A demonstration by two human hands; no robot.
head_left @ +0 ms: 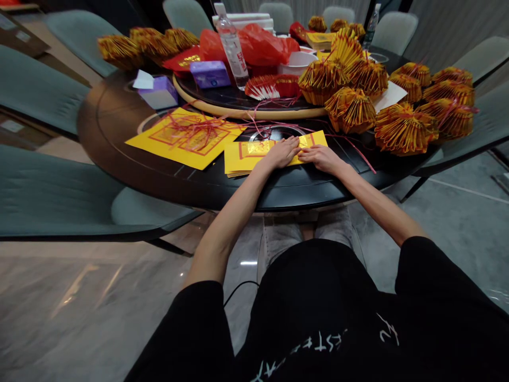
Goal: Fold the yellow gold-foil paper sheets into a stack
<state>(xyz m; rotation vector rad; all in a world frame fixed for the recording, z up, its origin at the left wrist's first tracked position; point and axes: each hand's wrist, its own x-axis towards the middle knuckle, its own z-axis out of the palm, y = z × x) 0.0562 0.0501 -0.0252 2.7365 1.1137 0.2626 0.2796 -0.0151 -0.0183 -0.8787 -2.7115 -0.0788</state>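
Note:
Both my hands rest on a folded stack of yellow paper [238, 158] printed in red, near the table's front edge. My left hand [283, 152] lies flat across its middle, fingers stretched toward the right. Close against it, my right hand [321, 158] presses on the paper's right part with fingers extended to the left. The fingertips of the two hands nearly meet. To the left lies a flat yellow sheet [159, 140] with red print, and a tangle of red strings [199, 131] is spread over it.
Pleated gold-and-red paper bundles [405, 130] crowd the table's right side; others [119, 50] stand at the back left. A raised turntable [238, 110] carries a water bottle [234, 48], a purple tissue pack [209, 74] and red plastic bags [262, 45]. Chairs [51, 191] surround the table.

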